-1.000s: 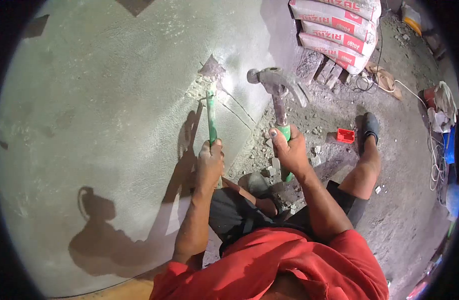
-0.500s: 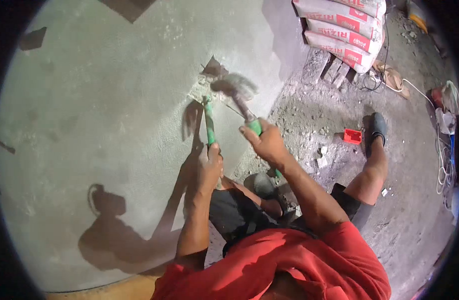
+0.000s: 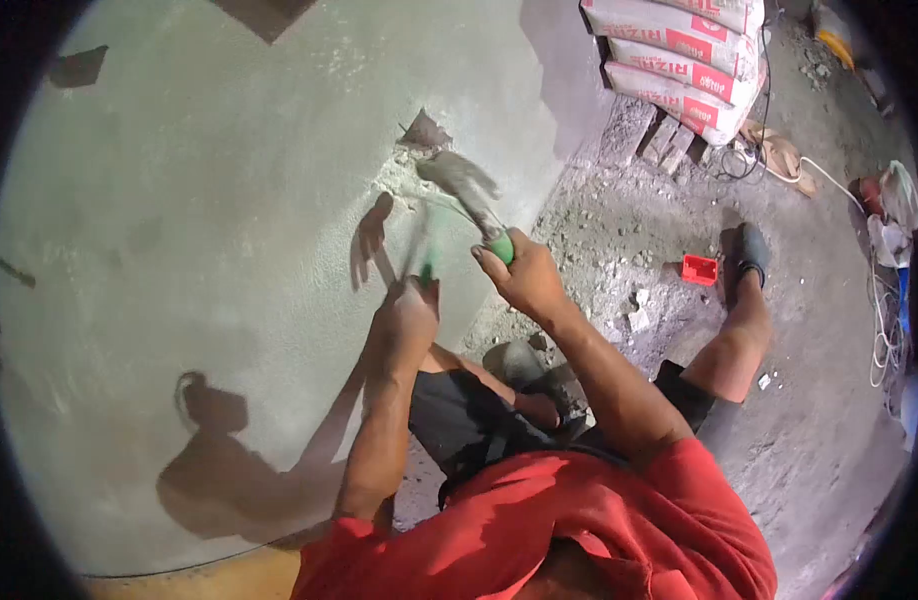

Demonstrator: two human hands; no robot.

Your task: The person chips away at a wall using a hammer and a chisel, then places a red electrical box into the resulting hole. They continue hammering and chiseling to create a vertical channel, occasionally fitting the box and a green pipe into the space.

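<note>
My left hand (image 3: 409,315) is closed round the lower end of a green chisel (image 3: 425,240), which is blurred by motion and points up toward a chipped patch (image 3: 401,178) in the grey wall (image 3: 229,250). A dark hole (image 3: 424,130) lies at the top of that patch. To the right, my right hand (image 3: 529,278) grips the green handle of a hammer (image 3: 463,185). The hammer's head is blurred, just above and right of the chisel, close to the wall. Whether chisel tip and wall touch cannot be made out.
Stacked cement bags (image 3: 674,65) stand on blocks at the upper right. A small red box (image 3: 699,269) lies on the rubble-strewn floor (image 3: 619,220), near my shoe (image 3: 752,250). Cables (image 3: 837,180) and plastic bags (image 3: 891,235) are along the right side.
My left hand has shifted slightly left and the chisel has blurred and tilted. The hammer head has moved slightly left and down.
</note>
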